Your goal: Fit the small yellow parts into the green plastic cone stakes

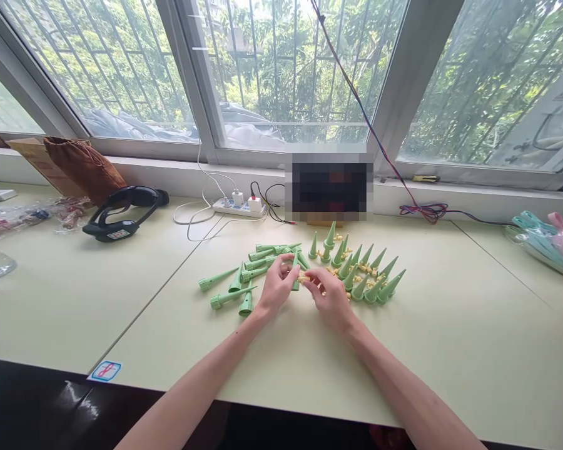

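Note:
Near the middle of the table my left hand (278,282) is closed around a green plant watering spike (296,259), held upright with its tip up. My right hand (329,292) pinches a small yellow valve (303,279) against the side of that spike. Whether the valve is seated in it I cannot tell. Left of my hands lie several green spikes (233,298), most on their sides and a few standing. To the right stand several spikes (372,290) with yellow valves (366,269) among them, their tips pointing up.
Behind the spikes are a blurred dark screen (332,187) and a white power strip (241,207) with cables. A black headset (124,215) and a brown pouch (82,169) sit at left. Bundled wires (425,212) and bagged straps (547,240) lie at right.

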The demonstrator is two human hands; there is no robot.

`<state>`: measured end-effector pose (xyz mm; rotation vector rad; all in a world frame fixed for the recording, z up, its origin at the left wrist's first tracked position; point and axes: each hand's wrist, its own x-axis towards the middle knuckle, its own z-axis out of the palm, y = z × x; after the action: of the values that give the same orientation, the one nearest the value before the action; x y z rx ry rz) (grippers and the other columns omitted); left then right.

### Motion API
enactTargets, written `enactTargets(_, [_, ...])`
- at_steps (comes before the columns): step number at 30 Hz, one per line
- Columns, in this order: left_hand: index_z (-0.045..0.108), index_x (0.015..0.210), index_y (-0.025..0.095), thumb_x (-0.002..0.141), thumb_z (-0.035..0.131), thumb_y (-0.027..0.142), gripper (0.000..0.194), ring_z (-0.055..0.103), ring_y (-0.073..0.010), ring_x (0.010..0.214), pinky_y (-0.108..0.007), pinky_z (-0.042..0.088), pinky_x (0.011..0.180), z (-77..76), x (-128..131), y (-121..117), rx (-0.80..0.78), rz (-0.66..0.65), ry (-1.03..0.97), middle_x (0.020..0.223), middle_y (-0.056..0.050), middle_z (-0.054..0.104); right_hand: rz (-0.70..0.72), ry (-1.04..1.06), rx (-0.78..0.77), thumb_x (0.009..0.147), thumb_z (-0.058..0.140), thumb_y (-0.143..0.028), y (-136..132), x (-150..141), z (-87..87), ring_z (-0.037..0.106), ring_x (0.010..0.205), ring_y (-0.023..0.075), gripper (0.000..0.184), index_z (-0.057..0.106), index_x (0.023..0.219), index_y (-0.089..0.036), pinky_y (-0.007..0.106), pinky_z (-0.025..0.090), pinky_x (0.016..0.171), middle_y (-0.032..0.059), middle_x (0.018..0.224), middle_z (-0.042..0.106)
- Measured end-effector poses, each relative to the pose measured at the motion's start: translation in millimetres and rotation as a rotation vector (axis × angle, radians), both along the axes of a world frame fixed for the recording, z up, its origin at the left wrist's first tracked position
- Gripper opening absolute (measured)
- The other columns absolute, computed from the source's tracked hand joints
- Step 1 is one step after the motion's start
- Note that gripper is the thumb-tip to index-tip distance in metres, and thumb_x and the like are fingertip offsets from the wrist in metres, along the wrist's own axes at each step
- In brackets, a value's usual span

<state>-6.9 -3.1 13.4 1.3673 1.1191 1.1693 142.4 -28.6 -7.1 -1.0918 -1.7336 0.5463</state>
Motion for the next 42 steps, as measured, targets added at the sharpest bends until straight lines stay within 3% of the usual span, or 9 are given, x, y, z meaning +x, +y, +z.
enactTargets(20, [0.049, 0.113, 0.02, 0.085, 0.059, 0.039, 0.035, 0.041, -0.0079, 0.052, -0.02, 0.033, 0.049, 0.0, 1.0, -0.5, 0.058, -0.022, -0.012, 0.06, 0.007, 0.047, 0.016, -0.038, 0.0, 0.099, 0.045, -0.036, 2.3, 0.4, -3.7, 0.058, 0.073, 0.018, 0.023, 0.062, 0.094, -0.021, 0.028, 0.045, 0.064, 0.0053, 0.084, 0.065])
enactTargets(31, [0.049, 0.114, 0.02, 0.086, 0.059, 0.041, 0.036, 0.052, -0.0111, 0.057, -0.022, 0.039, 0.053, -0.3, 1.8, -1.8, 0.078, -0.044, 0.013, 0.06, 0.005, 0.05, -0.005, -0.09, -0.01, 0.102, 0.036, -0.04, 2.8, 1.0, -2.2, 0.051, 0.06, 0.0147, 0.041, 0.057, 0.073, -0.019, 0.025, 0.038, 0.058, 0.0006, 0.065, 0.056])
enactTargets(42, [0.05, 0.114, 0.021, 0.086, 0.058, 0.041, 0.035, 0.049, -0.0103, 0.056, -0.021, 0.035, 0.051, 1.6, 1.5, -3.7, 0.085, -0.073, 0.036, 0.06, 0.006, 0.047, -0.003, -0.077, -0.095, 0.102, 0.033, -0.044, 3.1, 2.6, -6.6, 0.048, 0.055, 0.0139, 0.046, 0.05, 0.066, -0.02, 0.025, 0.035, 0.056, -0.0008, 0.059, 0.052])
